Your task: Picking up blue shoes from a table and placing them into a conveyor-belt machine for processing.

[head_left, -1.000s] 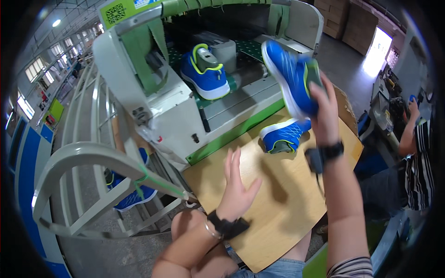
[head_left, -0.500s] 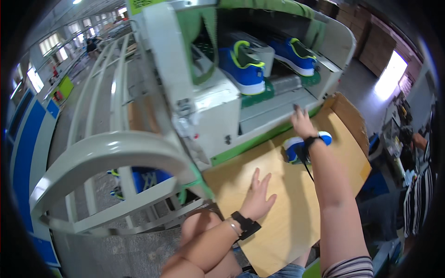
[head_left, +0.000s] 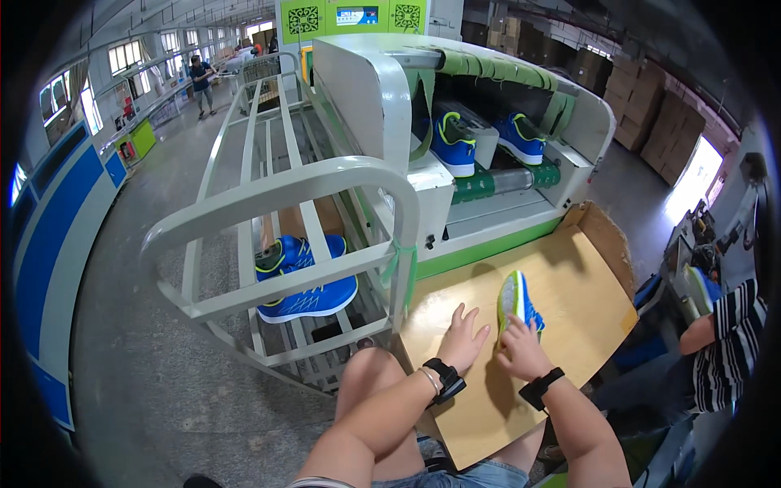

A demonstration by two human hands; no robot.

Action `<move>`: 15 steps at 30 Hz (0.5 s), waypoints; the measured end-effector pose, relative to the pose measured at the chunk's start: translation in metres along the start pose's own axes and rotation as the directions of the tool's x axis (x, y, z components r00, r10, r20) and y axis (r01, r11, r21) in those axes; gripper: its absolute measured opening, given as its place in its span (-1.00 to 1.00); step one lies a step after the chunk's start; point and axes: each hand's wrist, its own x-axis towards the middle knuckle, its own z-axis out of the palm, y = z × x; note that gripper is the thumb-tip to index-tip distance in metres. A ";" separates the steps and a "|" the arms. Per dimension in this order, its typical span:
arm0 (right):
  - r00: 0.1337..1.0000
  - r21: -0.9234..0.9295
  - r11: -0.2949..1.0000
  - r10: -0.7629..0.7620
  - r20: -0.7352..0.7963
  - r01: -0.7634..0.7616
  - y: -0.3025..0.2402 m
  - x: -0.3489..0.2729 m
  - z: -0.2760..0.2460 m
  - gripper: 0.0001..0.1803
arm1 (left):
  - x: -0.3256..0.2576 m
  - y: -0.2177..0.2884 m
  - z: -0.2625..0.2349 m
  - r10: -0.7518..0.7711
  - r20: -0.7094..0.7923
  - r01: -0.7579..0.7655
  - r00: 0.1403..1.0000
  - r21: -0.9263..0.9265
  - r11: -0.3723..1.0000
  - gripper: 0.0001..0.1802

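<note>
A blue shoe with a lime-green sole (head_left: 514, 300) lies on its side on the brown cardboard sheet (head_left: 569, 293) in front of me. My right hand (head_left: 521, 350) rests on the shoe's near end, fingers on it. Just to its left, my left hand (head_left: 462, 340) lies flat on the cardboard with fingers spread, holding nothing. Both wrists wear black bands. Two more blue shoes, one (head_left: 451, 145) on the left and one (head_left: 521, 138) on the right, sit on the green conveyor inside the white machine's opening.
The white and green machine (head_left: 488, 195) stands behind the cardboard. A white tubular rack (head_left: 285, 195) at my left holds a pair of blue shoes (head_left: 305, 281). A seated person in a striped shirt (head_left: 728, 350) is at the right. Stacked boxes (head_left: 643, 106) stand far right; another person (head_left: 201, 81) stands far back.
My right hand put one raised blue shoe into the machine, then came down to the shoe on the cardboard, now pulled closer. My view has tilted; the left hand stayed flat.
</note>
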 end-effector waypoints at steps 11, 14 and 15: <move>0.489 0.726 0.351 0.872 -0.023 -0.592 0.042 -0.039 0.050 -0.21 | -0.016 0.001 -0.006 0.009 -0.021 -0.009 1.000 -0.010 1.000 -0.33; 0.564 0.665 0.614 0.755 -0.335 -0.426 -0.007 -0.024 0.031 -0.25 | -0.014 0.006 -0.004 0.044 -0.084 -0.045 0.995 -0.013 0.999 -0.34; 0.592 0.593 0.733 0.653 -0.473 -0.334 -0.016 -0.020 0.038 -0.24 | -0.014 0.006 -0.001 0.052 -0.100 -0.054 0.994 -0.018 0.998 -0.34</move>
